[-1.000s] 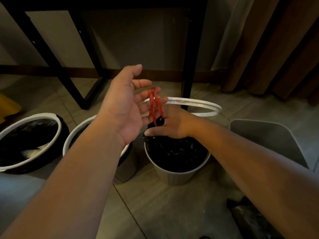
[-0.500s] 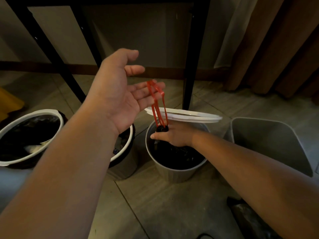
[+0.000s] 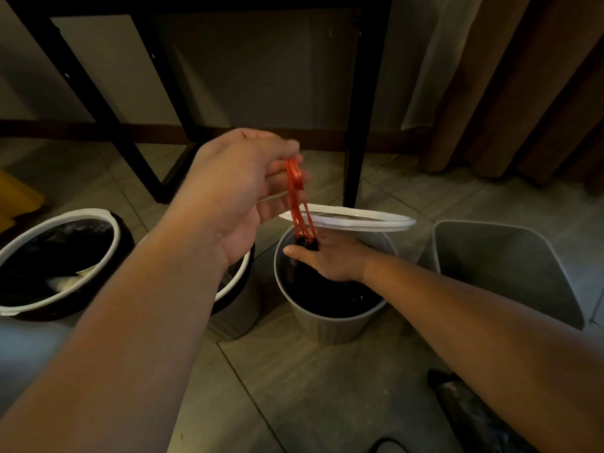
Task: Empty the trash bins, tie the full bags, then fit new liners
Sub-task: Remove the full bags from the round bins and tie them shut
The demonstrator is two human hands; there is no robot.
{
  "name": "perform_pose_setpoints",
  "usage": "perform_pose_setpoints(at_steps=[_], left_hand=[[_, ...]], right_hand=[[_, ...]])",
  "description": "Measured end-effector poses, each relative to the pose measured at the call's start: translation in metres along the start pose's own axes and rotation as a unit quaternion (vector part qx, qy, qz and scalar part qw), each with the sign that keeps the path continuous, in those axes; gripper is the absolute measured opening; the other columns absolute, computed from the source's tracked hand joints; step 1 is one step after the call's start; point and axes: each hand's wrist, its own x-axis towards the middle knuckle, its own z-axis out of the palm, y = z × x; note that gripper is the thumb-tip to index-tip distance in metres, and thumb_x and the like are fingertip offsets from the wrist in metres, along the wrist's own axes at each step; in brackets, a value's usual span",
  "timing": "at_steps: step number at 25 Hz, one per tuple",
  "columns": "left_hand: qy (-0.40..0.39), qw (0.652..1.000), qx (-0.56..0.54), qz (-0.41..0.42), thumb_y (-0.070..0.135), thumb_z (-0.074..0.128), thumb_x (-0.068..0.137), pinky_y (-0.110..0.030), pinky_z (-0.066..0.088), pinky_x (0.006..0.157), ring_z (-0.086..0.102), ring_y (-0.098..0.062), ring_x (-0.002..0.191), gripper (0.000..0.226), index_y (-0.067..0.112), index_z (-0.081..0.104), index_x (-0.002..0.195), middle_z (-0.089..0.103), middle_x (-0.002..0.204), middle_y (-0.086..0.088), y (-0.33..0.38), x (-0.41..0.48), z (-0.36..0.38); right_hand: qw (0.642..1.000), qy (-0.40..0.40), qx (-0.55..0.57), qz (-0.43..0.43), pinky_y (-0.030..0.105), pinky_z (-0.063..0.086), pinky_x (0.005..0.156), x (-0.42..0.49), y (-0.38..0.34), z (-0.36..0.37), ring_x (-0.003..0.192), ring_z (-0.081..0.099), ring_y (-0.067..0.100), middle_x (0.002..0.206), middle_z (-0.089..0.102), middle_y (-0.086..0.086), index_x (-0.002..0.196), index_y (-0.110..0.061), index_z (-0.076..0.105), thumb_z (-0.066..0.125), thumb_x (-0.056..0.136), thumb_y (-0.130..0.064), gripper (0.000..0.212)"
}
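A round grey bin point(image 3: 330, 325) stands on the floor at the centre with a black bag point(image 3: 330, 295) inside it. Red drawstrings point(image 3: 299, 204) rise from the bag's gathered neck. My left hand point(image 3: 242, 194) holds the upper ends of the strings, fingers curled over them, above the bin. My right hand point(image 3: 330, 259) grips the bag's neck just inside the rim. A white ring point(image 3: 362, 220) lies tilted across the far edge of the bin.
Two lined bins with white rings stand at the left point(image 3: 55, 256) point(image 3: 235, 305). A bare square grey bin point(image 3: 503, 266) stands at the right. A black table frame point(image 3: 359, 132) rises behind, curtains point(image 3: 510, 86) at the right, a dark bag point(image 3: 474, 416) on the floor.
My left hand has turned over and closed its fingers on the red drawstrings, which were draped over its spread fingers before. The strings now run taut. My right hand stays at the bag's neck.
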Motion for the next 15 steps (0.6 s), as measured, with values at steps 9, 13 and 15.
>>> perform_pose_setpoints(at_steps=[9,13,15], left_hand=[[-0.028,0.999,0.014,-0.013,0.008,0.072,0.095,-0.041,0.061,0.081,0.078,-0.025,0.104,0.036,0.033,0.069,0.122,0.081,0.112,0.001,-0.038,-0.018,-0.026],[-0.032,0.999,0.017,-0.023,0.003,0.067,0.099,-0.042,0.063,0.085,0.079,-0.022,0.098,0.031,0.025,0.068,0.120,0.082,0.108,0.001,-0.041,-0.022,-0.036],[-0.028,0.999,0.014,-0.029,0.006,0.068,0.099,-0.040,0.063,0.086,0.079,-0.022,0.099,0.029,0.024,0.068,0.121,0.082,0.107,0.003,-0.042,-0.024,-0.039]], right_hand=[[0.992,-0.088,0.079,-0.047,0.019,0.045,0.102,-0.036,-0.039,-0.031,0.119,0.056,-0.014,0.123,0.062,-0.040,0.121,-0.068,0.055,0.056,0.095,-0.070,0.026],[0.995,-0.090,0.007,-0.034,0.041,0.047,0.109,-0.047,-0.053,-0.042,0.121,0.060,0.004,0.130,0.067,-0.019,0.123,-0.057,0.061,0.055,0.101,-0.060,0.023],[0.997,-0.063,-0.012,-0.037,0.039,0.053,0.095,-0.054,-0.061,-0.045,0.103,0.065,0.004,0.109,0.071,-0.015,0.103,-0.056,0.066,0.060,0.102,-0.050,0.008]])
